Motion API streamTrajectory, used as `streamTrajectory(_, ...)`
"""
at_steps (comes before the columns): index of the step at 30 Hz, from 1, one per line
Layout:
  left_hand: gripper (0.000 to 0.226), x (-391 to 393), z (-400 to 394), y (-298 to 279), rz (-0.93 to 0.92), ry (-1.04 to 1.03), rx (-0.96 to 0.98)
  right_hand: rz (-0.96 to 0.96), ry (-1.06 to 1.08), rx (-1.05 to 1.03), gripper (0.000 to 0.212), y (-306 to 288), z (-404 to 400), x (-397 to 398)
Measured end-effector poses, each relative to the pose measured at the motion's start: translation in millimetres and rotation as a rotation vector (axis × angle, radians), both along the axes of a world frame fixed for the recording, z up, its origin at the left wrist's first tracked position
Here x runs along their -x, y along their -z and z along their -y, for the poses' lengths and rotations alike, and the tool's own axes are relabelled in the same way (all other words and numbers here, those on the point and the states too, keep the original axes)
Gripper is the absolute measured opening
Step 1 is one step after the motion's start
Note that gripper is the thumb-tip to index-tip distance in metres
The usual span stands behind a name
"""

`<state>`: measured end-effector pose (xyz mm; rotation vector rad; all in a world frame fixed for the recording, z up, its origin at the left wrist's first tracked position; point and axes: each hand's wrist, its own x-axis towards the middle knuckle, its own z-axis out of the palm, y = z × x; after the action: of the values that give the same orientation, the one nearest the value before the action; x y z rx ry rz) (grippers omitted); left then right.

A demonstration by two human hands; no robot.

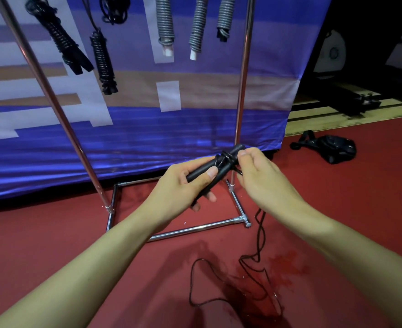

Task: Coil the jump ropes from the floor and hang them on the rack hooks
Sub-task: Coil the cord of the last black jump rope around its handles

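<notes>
- Far left, hung on the rack (53, 100): two coiled black ropes (60, 39), wound tight, handles pointing down. A third black bundle sits higher, cut off by the frame edge.
- Centre, upper: three grey coiled ropes (164, 22) hanging side by side, the first two with white handle tips. Hooks themselves are out of view.
- Centre, low: left hand (183, 183) grips the paired black handles (209, 172), thumb pressed on top, fingers curled beneath.
- Just right of it: right hand (259, 171) pinches the cord where a few turns already cross the handles near their upper end.
- Below right: the loose cord (259, 233) drops from the right hand and trails in slack loops across the red floor (53, 245). Most of the length looks unwound; I judge the coiling barely begun.
- Far right: a black bag (332, 149) on the floor, well apart.
- Risks: the twisted floor loops may knot as they are drawn up; slack tension from the pinch could let early turns slide off the handle ends; cord may snag the rack's base bar (195, 229).
</notes>
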<state>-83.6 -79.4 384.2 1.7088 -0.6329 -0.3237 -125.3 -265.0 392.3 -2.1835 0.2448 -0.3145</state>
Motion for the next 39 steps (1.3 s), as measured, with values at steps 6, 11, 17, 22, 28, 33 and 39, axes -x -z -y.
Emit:
streamTrajectory(6,0.03,-2,-4,-3,-0.001,0.072,-0.03,0.028,-0.031,-0.003,0.022,2,1,1)
streamTrajectory(11,0.023,-6,-5,-4,-0.024,0.112,-0.041,0.043,-0.062,-0.071,0.024,7,2,-4)
streamTrajectory(17,0.023,-3,-8,-6,-0.162,0.162,0.0,0.062,-0.106,-0.21,0.028,18,-3,-5)
streamTrajectory(22,0.028,3,-7,-11,-0.242,0.223,-0.051,-0.013,-0.156,-0.462,0.034,16,-11,-1)
streamTrajectory(28,0.017,-2,-8,-1,-0.153,0.243,-0.154,-0.152,-0.247,-0.629,0.041,10,-13,4)
streamTrajectory(33,0.017,-3,-6,-2,-0.131,0.185,-0.11,-0.131,-0.25,-0.648,0.028,11,-12,4)
streamTrajectory(39,0.016,-5,-10,-4,-0.111,0.177,-0.083,0.02,-0.275,0.08,0.012,29,3,-3)
